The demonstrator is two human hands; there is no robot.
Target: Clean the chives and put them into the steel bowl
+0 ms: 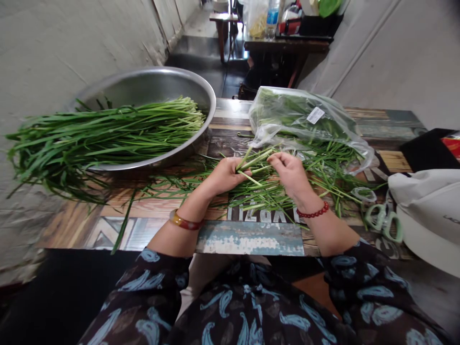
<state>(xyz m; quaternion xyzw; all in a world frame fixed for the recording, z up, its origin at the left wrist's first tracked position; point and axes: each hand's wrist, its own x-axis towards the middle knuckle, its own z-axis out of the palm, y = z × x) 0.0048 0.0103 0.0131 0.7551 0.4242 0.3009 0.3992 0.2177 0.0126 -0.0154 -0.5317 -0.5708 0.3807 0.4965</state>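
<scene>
My left hand is closed around a small bunch of garlic chives, their pale stem ends pointing up and to the right. The thumb and fingers of my right hand pinch together at those pale ends; exactly what is between the fingertips is too small to see. Loose chives lie spread on the table under both hands. To the left, a thick pile of chives rests in a large metal basin, its leaves hanging over the rim. Behind my right hand, a clear plastic bag holds more chives.
The patterned wooden table runs along a wall at the left. Green-handled scissors and a white cap are at the right, near a black box. Farther back, a second table carries a water bottle.
</scene>
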